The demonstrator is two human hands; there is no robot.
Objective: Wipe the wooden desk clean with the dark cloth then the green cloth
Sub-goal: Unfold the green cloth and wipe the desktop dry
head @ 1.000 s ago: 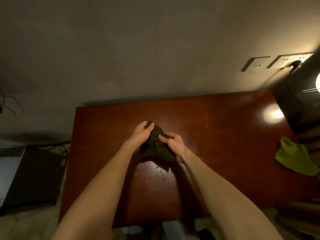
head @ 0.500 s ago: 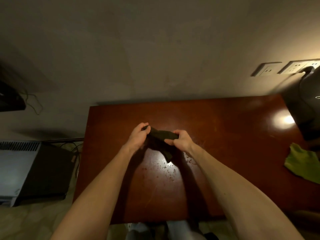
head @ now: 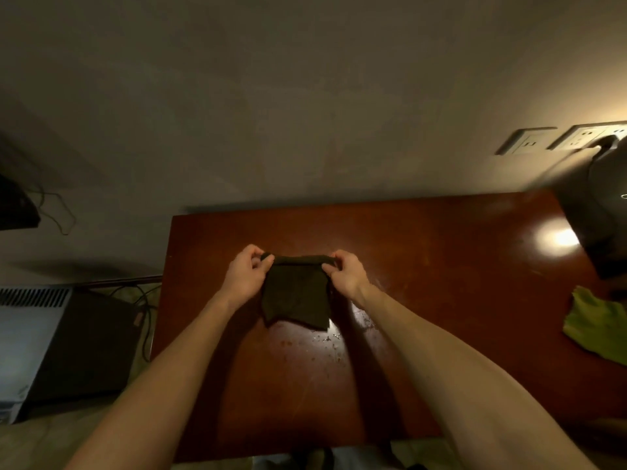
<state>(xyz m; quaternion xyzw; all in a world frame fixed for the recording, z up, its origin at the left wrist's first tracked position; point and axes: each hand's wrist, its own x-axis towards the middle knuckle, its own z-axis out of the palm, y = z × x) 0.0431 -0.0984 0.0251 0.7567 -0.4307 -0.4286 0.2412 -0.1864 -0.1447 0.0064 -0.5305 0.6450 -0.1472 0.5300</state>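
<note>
dark cloth stretched between both grips, specks waiting just below

centre of the frame, and the left grip (head: 246, 276) and the right grip (head: 346, 274) each pinch a top corner of the dark cloth (head: 295, 296). thumbs and curled fingers are closed on the rolled upper hem, with nothing else in either one. the hem runs left to right across the picture, pulled fairly taut between them. the rest of the cloth falls away toward the lower edge of the frame like a small flag. whether its bottom edge touches the wood or hangs just clear, i can't tell.

now the bit that matters: a scatter of pale specks (head: 325, 339) sits on the bench (head: 441, 266) just below the cloth's lower edge. it's a touch right of centre, so nearer the right grip. my read is that the cloth must come down and toward the lower frame to meet that mess, with the wide hem square to the stroke.

the green cloth (head: 597, 327) lies crumpled at the right edge of the frame, well apart from both grips. it looks untouched, so the second pass is not yet begun.

the surface is dark red, glossy wood, with a bright glare (head: 556, 237) at upper right beside a blurred dark shape (head: 600, 212). there's a plain wall (head: 271, 113) behind and two wall sockets (head: 524, 140) at upper right. a dark box (head: 88, 347) and cables (head: 146, 300) sit at lower left.
</note>
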